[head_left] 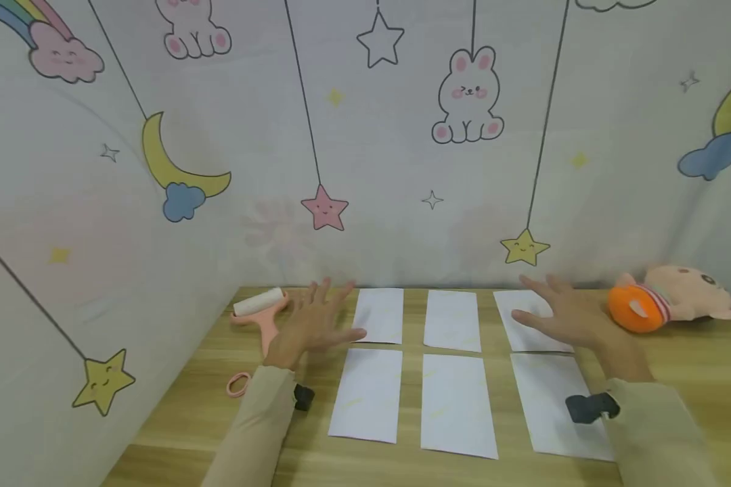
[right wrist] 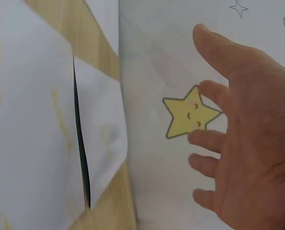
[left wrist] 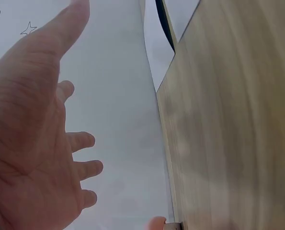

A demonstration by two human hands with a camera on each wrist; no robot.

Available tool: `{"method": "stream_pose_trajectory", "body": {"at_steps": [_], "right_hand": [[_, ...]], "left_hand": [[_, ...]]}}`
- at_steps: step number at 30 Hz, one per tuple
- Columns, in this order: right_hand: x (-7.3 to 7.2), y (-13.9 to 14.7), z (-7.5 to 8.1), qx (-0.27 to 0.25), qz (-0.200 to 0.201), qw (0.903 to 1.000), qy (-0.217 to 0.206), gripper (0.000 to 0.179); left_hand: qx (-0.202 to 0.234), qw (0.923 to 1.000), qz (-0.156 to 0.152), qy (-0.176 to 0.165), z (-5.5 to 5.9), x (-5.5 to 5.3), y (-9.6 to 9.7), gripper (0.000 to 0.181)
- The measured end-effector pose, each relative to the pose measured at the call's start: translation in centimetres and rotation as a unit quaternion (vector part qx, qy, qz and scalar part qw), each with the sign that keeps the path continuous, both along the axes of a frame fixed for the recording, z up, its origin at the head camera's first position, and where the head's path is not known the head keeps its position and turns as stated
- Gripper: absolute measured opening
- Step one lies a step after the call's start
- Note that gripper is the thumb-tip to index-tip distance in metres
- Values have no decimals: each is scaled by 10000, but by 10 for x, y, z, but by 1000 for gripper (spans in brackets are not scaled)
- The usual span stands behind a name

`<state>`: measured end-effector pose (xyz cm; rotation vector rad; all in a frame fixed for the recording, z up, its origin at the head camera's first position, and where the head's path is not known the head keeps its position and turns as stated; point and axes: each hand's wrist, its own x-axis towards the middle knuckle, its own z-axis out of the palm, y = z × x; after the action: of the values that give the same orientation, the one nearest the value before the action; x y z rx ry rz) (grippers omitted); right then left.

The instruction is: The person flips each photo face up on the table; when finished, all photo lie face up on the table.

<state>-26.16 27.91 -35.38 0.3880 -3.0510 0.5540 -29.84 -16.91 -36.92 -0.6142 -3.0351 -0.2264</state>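
My left hand (head_left: 313,323) is held with its fingers spread, between a pink-handled roller (head_left: 262,312) and the back-left white sheet (head_left: 379,316). Its palm (left wrist: 32,139) shows bare in the left wrist view. Over the back-right sheet (head_left: 514,308) hovers my right hand (head_left: 569,316), fingers spread and holding nothing. White paper sheets lie in two rows of three. The others are the back-middle sheet (head_left: 453,321), front-left sheet (head_left: 368,396), front-middle sheet (head_left: 457,406) and front-right sheet (head_left: 554,406), the last partly hidden by the right wrist's black strap.
A plush toy (head_left: 676,297) in orange lies at the table's back right. At the left, a pink ring (head_left: 237,385) shows beside the sleeve; the rest of it is hidden. A printed cloth (head_left: 396,162) hangs behind the wooden table (head_left: 176,419) and along its left side.
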Motion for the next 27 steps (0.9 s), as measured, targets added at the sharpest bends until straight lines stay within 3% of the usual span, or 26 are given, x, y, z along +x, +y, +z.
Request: {"method": "stream_pose_trajectory", "body": {"at_steps": [8,15,27], "right_hand": [[-11,-35,-5,-754,489,9959,-63,77],[-21,-73,-9,-1477,859,9849,-269,73],[-40,-125,-14,-1795,1099,9748,-744,64]], "left_hand": [[368,9990,-23,-268,2,-6,5,98],[547,9976,-91,-409,7,-11,5,98],[1175,9883,147,-964,9,-15,7,91]]}}
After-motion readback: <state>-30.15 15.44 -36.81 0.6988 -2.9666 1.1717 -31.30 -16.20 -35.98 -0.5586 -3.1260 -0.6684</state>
